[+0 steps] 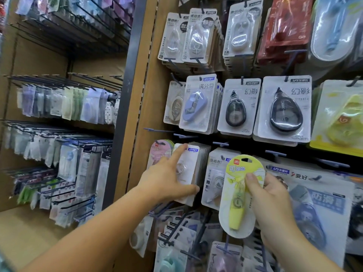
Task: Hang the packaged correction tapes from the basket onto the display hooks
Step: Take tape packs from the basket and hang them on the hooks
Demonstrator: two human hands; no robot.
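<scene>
Yellow correction tape pack: oval card, yellow pen-shaped tape under a clear blister, hang hole at the top. It is held upright in front of the lower rows and is not on a hook. The right hand pinches it at its right edge, thumb on the front of the blister, fingers curled behind the card and mostly hidden.

The left hand is on a stack of white packs hanging just left of the yellow one. Its index finger lies straight up along the front pack's top left and its thumb stretches across the lower front. The other fingers are hidden, so the grip is unclear; it looks spread, not curled. Pink packs show partly behind the index finger.

The yellow card covers part of a white-and-beige pack. A blue pack further right is partly behind the right hand. Lower rows are blurred and cut off by the frame edge.

Display hooks are grey-blue with crossbar tips and stand on a tan back panel. The row above holds black teardrop tapes. A grey upright divides this bay from a left bay full of hanging stationery packs, too blurred to read.
</scene>
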